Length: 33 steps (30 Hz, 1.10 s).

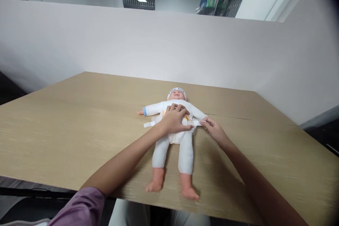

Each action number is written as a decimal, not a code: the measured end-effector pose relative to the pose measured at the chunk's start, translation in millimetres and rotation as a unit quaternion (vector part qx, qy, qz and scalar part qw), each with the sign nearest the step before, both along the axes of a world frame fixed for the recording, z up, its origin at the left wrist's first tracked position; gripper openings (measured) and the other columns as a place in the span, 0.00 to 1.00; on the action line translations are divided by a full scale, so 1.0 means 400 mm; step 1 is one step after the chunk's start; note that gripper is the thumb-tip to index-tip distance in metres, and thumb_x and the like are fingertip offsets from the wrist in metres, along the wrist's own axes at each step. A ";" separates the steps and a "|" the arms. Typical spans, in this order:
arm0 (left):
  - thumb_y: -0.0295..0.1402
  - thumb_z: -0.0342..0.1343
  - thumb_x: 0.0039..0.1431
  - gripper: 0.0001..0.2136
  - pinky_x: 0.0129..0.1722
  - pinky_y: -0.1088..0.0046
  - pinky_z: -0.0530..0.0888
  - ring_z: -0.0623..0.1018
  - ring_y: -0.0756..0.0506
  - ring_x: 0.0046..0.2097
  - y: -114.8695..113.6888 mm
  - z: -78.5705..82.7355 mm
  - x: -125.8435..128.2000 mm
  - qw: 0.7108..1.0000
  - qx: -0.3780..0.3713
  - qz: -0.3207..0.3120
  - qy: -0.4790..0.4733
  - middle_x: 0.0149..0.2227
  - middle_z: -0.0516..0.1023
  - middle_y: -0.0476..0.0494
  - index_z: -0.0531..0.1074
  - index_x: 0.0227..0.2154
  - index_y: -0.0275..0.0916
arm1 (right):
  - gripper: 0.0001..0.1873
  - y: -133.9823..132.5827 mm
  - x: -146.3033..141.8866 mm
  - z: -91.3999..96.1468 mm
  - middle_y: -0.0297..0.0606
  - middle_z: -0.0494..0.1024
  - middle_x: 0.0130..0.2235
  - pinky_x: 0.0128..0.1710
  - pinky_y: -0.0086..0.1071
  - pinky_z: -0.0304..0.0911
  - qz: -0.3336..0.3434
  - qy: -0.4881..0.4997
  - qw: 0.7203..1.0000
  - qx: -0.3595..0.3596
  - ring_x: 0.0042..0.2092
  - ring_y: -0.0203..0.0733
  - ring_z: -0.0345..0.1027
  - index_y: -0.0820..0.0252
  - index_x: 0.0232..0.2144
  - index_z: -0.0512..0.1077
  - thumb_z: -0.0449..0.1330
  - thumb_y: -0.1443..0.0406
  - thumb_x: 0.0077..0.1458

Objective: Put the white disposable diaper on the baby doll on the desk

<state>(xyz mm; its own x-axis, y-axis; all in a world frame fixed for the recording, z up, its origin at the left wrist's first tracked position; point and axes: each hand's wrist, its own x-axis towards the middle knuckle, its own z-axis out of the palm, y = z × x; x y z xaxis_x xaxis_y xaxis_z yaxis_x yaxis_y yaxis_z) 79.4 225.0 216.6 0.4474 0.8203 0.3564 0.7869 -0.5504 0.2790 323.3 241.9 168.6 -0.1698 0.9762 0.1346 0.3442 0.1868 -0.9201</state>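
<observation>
A baby doll [185,153] in a white suit and a printed white cap lies on its back, its feet toward me. Around its hips is a white diaper [174,138]. My left hand [176,118] lies open, fingers spread, over the front of the diaper and the belly, hiding part of both. On the right, my right hand [214,129] pinches the end of a white diaper tab [197,123] between thumb and fingers. The other diaper tab [149,124] sticks out loose on the left side, beside my left wrist.
The doll rests on a wide brown table [79,123]. A white partition [148,42] rises behind the table and along its right side. Beyond it, a green package [211,0] stands near a window. My legs are under the table's front edge.
</observation>
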 end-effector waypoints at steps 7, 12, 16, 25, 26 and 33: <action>0.48 0.67 0.53 0.25 0.55 0.49 0.66 0.68 0.30 0.56 0.006 -0.016 -0.001 0.999 -0.007 -0.007 -0.048 0.57 0.75 0.40 0.72 0.51 0.44 | 0.23 0.049 -0.159 0.045 0.30 0.68 0.26 0.32 0.34 0.61 0.054 -0.035 0.997 0.046 0.30 0.40 0.63 0.54 0.29 0.67 0.61 0.43 0.58; 0.45 0.68 0.52 0.28 0.57 0.47 0.66 0.67 0.29 0.58 0.010 -0.013 -0.013 0.996 -0.041 -0.018 -0.082 0.58 0.76 0.40 0.71 0.55 0.44 | 0.14 -0.031 -0.149 0.023 0.44 0.79 0.46 0.52 0.44 0.69 0.017 -0.088 0.969 0.232 0.49 0.50 0.73 0.54 0.45 0.72 0.57 0.51 0.67; 0.47 0.71 0.51 0.31 0.60 0.47 0.66 0.67 0.29 0.61 0.011 0.006 -0.037 0.985 -0.088 -0.057 -0.136 0.59 0.76 0.40 0.70 0.56 0.44 | 0.23 -0.087 -0.115 0.005 0.44 0.69 0.68 0.71 0.54 0.53 0.109 -0.136 0.932 0.317 0.70 0.52 0.58 0.51 0.66 0.65 0.51 0.58 0.72; 0.41 0.46 0.75 0.18 0.64 0.58 0.66 0.71 0.40 0.63 -0.036 -0.104 -0.226 0.962 -0.041 0.011 -0.271 0.63 0.72 0.36 0.65 0.61 0.41 | 0.29 -0.076 -0.093 -0.014 0.40 0.62 0.73 0.72 0.56 0.52 0.157 -0.177 0.913 0.332 0.73 0.52 0.54 0.48 0.73 0.55 0.47 0.57 0.73; 0.41 0.47 0.74 0.18 0.64 0.57 0.66 0.71 0.39 0.61 -0.040 -0.125 -0.253 0.971 -0.027 0.037 -0.237 0.61 0.73 0.36 0.66 0.60 0.40 | 0.29 -0.078 -0.092 -0.013 0.40 0.62 0.73 0.71 0.57 0.52 0.155 -0.180 0.912 0.335 0.73 0.53 0.54 0.48 0.73 0.55 0.47 0.57 0.73; 0.41 0.55 0.67 0.10 0.57 0.54 0.66 0.72 0.34 0.54 -0.050 -0.166 -0.328 0.983 -0.049 0.173 -0.043 0.47 0.78 0.36 0.71 0.43 0.40 | 0.16 -0.088 -0.166 0.059 0.45 0.77 0.56 0.61 0.52 0.62 0.045 -0.177 0.913 0.366 0.59 0.56 0.69 0.52 0.57 0.69 0.54 0.60 0.70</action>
<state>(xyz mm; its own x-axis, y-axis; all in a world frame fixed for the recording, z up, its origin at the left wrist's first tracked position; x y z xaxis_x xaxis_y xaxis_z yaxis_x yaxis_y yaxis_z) -52.0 205.1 150.3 0.1078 0.9502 0.2923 0.8936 -0.2215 0.3903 256.7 206.8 192.2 -0.4043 0.6265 0.6664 0.5482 0.7492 -0.3717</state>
